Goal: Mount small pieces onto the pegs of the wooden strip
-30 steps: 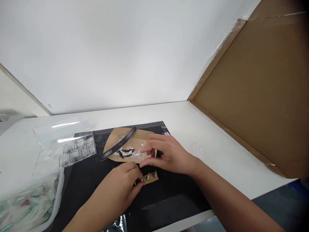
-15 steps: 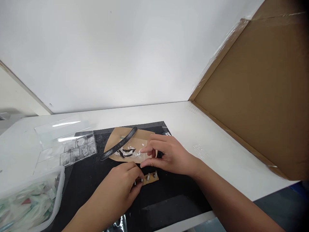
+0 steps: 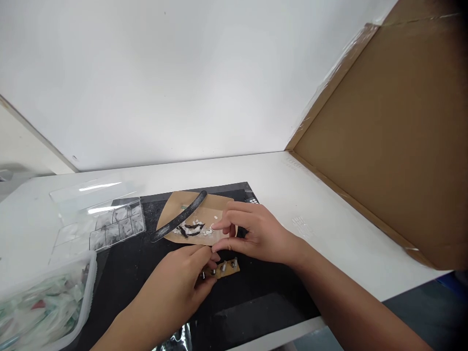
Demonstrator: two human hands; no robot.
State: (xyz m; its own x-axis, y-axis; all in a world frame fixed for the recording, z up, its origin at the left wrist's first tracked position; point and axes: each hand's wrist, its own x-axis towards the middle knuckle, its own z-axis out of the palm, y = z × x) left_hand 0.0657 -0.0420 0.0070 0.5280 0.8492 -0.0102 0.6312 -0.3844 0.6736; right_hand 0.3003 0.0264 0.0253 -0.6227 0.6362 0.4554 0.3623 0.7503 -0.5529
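Observation:
My left hand (image 3: pixel 190 273) is curled at the left end of a small tan strip (image 3: pixel 230 268), which has several small clear and shiny pieces standing on it. Whether its fingers hold one of these pieces is hidden. Above the strip is my right hand (image 3: pixel 248 231), thumb and index finger apart, with nothing visible between them. Its thumb tip meets the left hand's fingers. Behind the hands, a brown paper sheet (image 3: pixel 219 202) bears small white pieces (image 3: pixel 208 231), thin black curled bits (image 3: pixel 193 227) and a curved black file (image 3: pixel 181 216).
A clear compartment box (image 3: pixel 117 227) with its lid open stands at the left. Nearer is a white tub (image 3: pixel 91 287) full of small plastic packets. A black mat (image 3: pixel 263 307) lies under the work. A large cardboard panel (image 3: pixel 380 146) rises at the right.
The fingers of my left hand have shifted slightly and now meet the right thumb tip. My right hand has barely moved. The view has shifted slightly.

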